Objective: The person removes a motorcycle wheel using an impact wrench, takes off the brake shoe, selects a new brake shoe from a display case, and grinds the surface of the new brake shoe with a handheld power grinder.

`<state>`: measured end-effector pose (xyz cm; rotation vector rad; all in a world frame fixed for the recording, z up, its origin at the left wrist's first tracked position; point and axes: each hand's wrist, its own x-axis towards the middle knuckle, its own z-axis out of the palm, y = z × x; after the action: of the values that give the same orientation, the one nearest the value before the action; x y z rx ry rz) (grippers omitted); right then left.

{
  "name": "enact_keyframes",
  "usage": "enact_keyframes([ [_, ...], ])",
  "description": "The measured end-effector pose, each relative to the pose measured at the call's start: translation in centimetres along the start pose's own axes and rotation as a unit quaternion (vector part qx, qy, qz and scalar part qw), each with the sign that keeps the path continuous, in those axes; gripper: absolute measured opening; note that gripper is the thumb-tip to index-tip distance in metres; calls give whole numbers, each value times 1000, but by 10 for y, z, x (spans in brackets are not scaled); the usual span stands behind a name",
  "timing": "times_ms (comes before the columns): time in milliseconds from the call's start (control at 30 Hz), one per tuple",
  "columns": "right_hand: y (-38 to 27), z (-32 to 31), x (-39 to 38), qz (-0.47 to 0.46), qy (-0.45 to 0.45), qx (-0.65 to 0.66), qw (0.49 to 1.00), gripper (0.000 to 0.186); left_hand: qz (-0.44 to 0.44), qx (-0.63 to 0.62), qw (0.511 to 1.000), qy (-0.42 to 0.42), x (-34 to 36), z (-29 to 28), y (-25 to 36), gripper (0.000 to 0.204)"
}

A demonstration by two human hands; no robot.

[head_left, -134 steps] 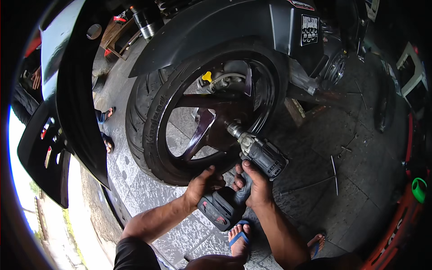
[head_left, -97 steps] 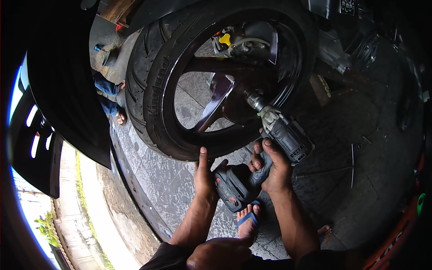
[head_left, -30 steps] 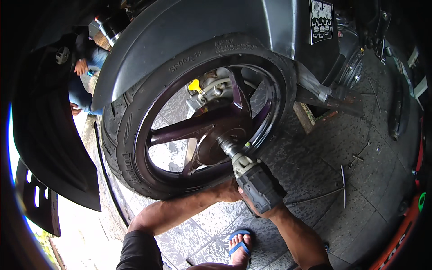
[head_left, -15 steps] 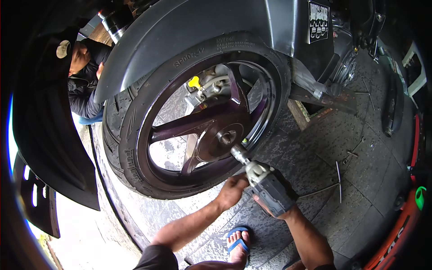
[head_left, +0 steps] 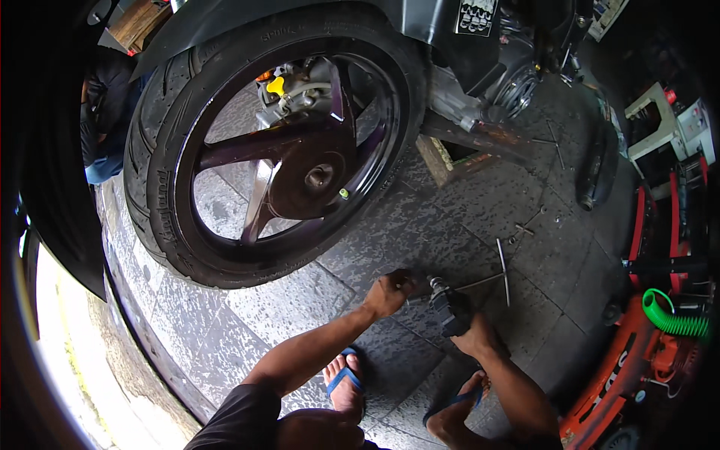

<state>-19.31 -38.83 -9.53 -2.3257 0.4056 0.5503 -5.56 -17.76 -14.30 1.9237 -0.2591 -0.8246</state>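
Observation:
A cordless impact wrench [head_left: 448,309] is gripped by my right hand [head_left: 474,337] low over the floor, its nose pointing up and left. Just left of that nose, my left hand [head_left: 385,295] is closed, fingers curled around something dark that I cannot make out. Beyond both hands stands a motorcycle wheel with a black tire [head_left: 154,180] and dark purple spoked rim [head_left: 247,151]. Its round hub [head_left: 319,177] shows a recess in the middle, and neither hand touches it. A yellow part [head_left: 276,85] shows between the spokes.
A T-handle wrench [head_left: 503,271] lies on the tiled floor right of my hands, with smaller metal pieces [head_left: 523,229] beyond. A black exhaust [head_left: 596,169] rests farther right. An orange machine [head_left: 604,375] and green coiled hose [head_left: 675,321] stand at right. Another person [head_left: 112,97] sits far left.
The impact wrench has come away from the wheel hub, back and down toward me. My left hand has drawn away from the wheel too. The view has shifted, showing more floor.

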Motion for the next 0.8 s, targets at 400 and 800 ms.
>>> enact_keyframes([
  [400, 145, -48, -34, 41, 162, -236, 957, 82, 213, 59, 914, 340, -83, -108, 78, 13],
  [800, -14, -122, 44, -77, 52, -74, 993, 36, 235, 74, 746, 619, -154, -233, 99, 93],
])
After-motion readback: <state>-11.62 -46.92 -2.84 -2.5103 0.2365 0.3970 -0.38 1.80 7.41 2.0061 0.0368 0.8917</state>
